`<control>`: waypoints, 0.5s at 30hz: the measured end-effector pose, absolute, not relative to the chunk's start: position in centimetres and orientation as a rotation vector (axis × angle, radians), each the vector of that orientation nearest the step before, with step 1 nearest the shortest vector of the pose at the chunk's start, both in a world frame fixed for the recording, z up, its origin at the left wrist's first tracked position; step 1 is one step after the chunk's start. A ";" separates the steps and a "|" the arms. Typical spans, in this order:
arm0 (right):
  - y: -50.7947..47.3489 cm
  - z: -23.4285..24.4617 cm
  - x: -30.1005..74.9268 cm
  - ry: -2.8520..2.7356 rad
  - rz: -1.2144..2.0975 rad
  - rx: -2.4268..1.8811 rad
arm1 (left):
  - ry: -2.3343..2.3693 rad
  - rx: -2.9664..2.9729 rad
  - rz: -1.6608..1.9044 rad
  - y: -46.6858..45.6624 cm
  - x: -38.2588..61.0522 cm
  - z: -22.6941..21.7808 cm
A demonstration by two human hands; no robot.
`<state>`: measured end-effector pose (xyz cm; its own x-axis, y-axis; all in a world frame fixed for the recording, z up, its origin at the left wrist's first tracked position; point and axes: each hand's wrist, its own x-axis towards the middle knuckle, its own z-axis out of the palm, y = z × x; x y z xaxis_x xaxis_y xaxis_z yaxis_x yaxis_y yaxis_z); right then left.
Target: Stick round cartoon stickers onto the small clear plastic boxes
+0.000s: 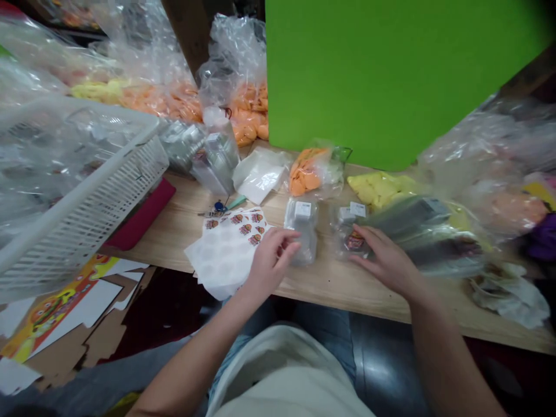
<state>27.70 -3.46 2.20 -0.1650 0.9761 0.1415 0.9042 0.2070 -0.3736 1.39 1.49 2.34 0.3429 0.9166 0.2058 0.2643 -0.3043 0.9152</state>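
My left hand [274,255] hovers at the right edge of the fanned sticker sheets [217,249], its fingers loosely bent and thumb apart, with nothing visible in it. Printed burger stickers show on the upper part of those sheets. Just right of that hand lies a clear plastic clamshell box [306,240] with a white label near its top. A second clear plastic box [341,231] bears a round burger sticker [355,240]. Around this box's right side, my right hand [384,255] has its index finger by the sticker and thumb below.
A white basket [130,156] of clear packaging stands left. Stacked clear boxes [217,159], a bag of orange pieces [308,171] and a green panel [391,75] are behind. Clear plastic sleeves [417,231], a yellow bag [382,186] and a crumpled cloth [512,295] lie right.
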 end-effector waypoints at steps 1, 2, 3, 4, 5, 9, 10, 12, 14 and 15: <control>-2.9 1.4 28.8 -2.141 0.336 -1.802 | 1.075 1.834 1.043 1.5 0.9 2.3; -2.4 0.5 29.7 -2.149 0.386 -1.827 | 1.088 1.883 1.076 1.4 0.4 2.1; -2.0 -0.5 30.4 -2.159 0.427 -1.839 | 1.095 1.929 1.082 1.3 -0.2 1.9; -1.8 -1.3 30.9 -2.171 0.454 -1.840 | 1.105 1.971 1.073 1.0 -0.8 1.5; -1.8 -2.1 31.3 -2.185 0.467 -1.834 | 1.127 2.004 1.052 0.7 -1.6 1.0; -3.1 -2.1 31.0 -2.229 0.332 -1.766 | 1.432 1.986 0.994 -1.0 -5.4 -2.2; -3.5 -1.3 30.2 -2.190 0.213 -1.750 | 1.566 1.963 0.998 -1.4 -6.7 -3.1; -4.3 0.8 27.0 -2.033 -0.054 -1.696 | 1.866 1.915 1.016 -2.3 -9.5 -4.9; -5.1 2.6 21.6 -1.958 -0.120 -1.568 | 2.136 1.863 1.011 -2.8 -12.1 -6.6; -5.5 2.8 18.3 -2.090 -0.064 -1.374 | 2.237 1.840 0.992 -2.9 -13.2 -7.4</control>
